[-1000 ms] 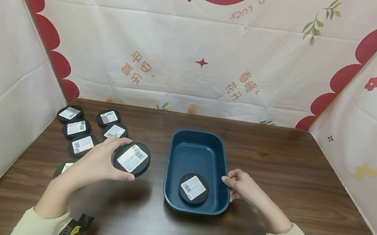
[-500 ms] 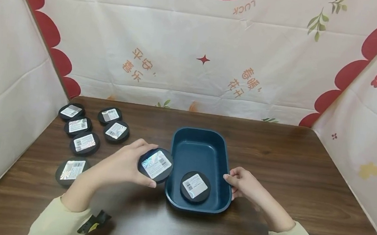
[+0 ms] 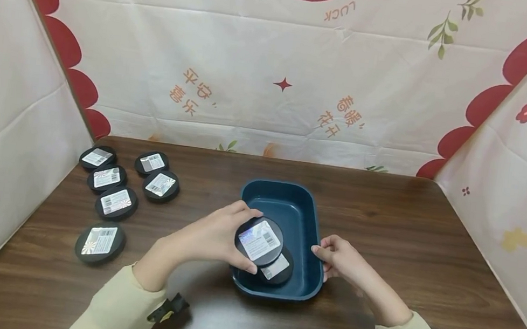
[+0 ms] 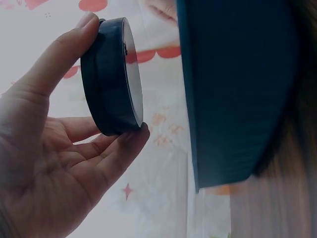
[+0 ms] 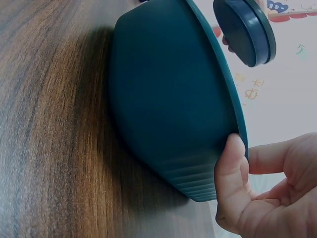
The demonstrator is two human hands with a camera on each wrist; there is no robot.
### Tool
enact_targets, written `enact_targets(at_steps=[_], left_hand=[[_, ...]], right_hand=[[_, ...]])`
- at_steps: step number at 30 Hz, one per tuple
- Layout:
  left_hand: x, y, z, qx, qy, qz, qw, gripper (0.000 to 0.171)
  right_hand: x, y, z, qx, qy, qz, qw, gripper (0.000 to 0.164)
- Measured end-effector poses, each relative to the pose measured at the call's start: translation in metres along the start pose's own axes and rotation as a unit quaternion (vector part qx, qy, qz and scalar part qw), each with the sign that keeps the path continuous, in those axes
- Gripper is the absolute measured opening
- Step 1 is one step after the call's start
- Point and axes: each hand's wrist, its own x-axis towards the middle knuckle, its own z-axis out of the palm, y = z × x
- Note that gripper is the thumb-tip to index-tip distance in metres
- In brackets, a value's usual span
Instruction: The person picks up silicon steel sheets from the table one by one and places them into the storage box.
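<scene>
My left hand (image 3: 218, 238) grips a round black tin (image 3: 260, 240) with a white barcode label by its rim, thumb on the near side and fingers on the far side. In the left wrist view the tin (image 4: 111, 77) hangs above the rim of a dark blue rectangular tray (image 4: 237, 89). A second labelled tin (image 3: 278, 269) lies inside the tray (image 3: 309, 208), partly hidden beneath the held one. My right hand (image 3: 343, 257) pinches the tray's right rim. From the right wrist view, that hand (image 5: 267, 183) has thumb and finger on either side of the rim.
Several similar black tins stand on the left of the brown wooden table (image 3: 375, 215), among them a near one (image 3: 100, 243), a middle one (image 3: 116, 203) and one further back (image 3: 161, 185). White printed cloth (image 3: 237, 47) rises behind and on both sides.
My left hand has carried its tin rightward from the table's left part to over the tray. The right hand keeps its hold on the rim, and the tray stays put.
</scene>
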Motion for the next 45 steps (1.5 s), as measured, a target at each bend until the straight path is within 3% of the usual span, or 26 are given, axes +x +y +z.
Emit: enact_targets(at_steps=[8,15,28,45], left_hand=[[0.015,0.006,0.015,0.006,-0.041,0.014,0.9991,0.089],[0.023,0.008,0.026,0.038,-0.063,0.018,0.9971,0.09],[0.03,0.008,0.044,0.124,-0.081,0.007,0.989,0.093],[0.039,0.006,0.055,0.159,-0.086,-0.022,0.9833,0.093]], right_hand=[[0.0,0.002,0.0,-0.001,0.008,0.011,1.0,0.031],[-0.002,0.002,0.001,-0.003,0.014,0.018,1.0,0.032],[0.002,0.005,0.006,0.001,0.008,-0.006,1.0,0.026],[0.0,0.002,0.002,0.003,0.004,-0.012,1.0,0.027]])
